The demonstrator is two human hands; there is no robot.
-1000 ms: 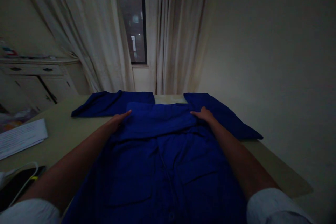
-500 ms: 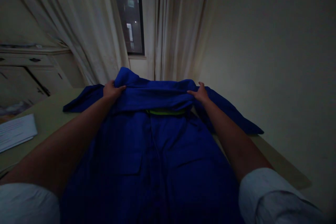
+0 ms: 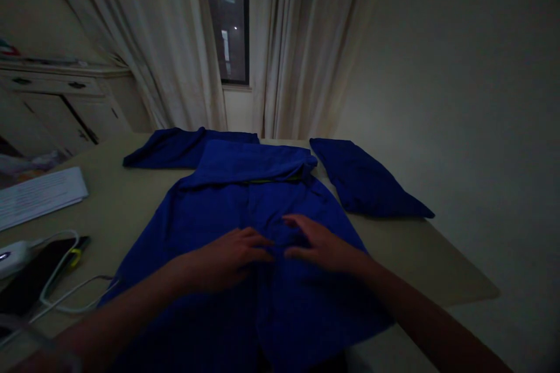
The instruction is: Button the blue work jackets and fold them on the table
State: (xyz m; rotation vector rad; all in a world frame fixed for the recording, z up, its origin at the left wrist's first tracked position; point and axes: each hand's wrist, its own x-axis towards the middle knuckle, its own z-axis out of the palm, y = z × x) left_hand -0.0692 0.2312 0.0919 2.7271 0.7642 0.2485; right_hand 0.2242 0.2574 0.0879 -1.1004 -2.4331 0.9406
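Observation:
A blue jacket [image 3: 227, 210] lies spread on a beige table [image 3: 406, 256], its top part folded down toward me and both sleeves stretched out to the far sides. My left hand [image 3: 230, 253] rests flat on the middle of the jacket with its fingers stretched out. Beside it, my right hand [image 3: 317, 242] also lies flat on the cloth, fingers apart. The fingertips of both hands nearly meet along the jacket's centre line. Neither hand holds anything.
A stack of white papers [image 3: 39, 195] lies on the table's left side. Near the left front are a dark phone [image 3: 30, 274], a white charger [image 3: 13, 247] and its white cable [image 3: 65, 294]. Curtains [image 3: 175, 46], a window and a cabinet [image 3: 56, 105] stand behind; the table's right edge is close.
Both hands let go of the jacket's far folded edge and came back toward me to lie flat on its middle. The top part now lies folded down flat.

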